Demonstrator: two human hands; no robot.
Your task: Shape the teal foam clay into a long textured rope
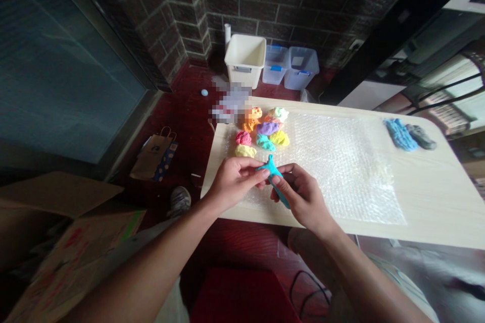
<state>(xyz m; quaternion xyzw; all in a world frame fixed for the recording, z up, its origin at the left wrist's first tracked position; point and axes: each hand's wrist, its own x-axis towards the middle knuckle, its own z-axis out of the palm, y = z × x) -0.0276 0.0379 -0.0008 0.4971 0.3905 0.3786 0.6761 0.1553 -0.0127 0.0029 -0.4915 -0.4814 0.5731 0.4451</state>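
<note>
Between my hands, above the table's near left part, is a stretched piece of turquoise modelling clay [280, 191]. My left hand [240, 177] pinches its upper left side between thumb and fingers. My right hand [301, 193] grips the lower part, the thumb pressed on its front and the fingers curled behind. A small nub sticks up at the top. Just beyond lie several wrinkled lumps of clay: pink [243, 138], pale yellow [245, 151], orange [250, 120], purple [268, 128], bright yellow [279, 138], mint green [265, 142] and a pale green one [279, 113].
Bubble wrap [341, 161] covers much of the pale wooden table [435, 197]. Blue [400, 135] and grey [421, 137] lumps lie at its right. Beyond stand a white bin [245, 53] and two clear boxes [301, 68]. A paper bag [151, 154] and cardboard box [71, 247] are left.
</note>
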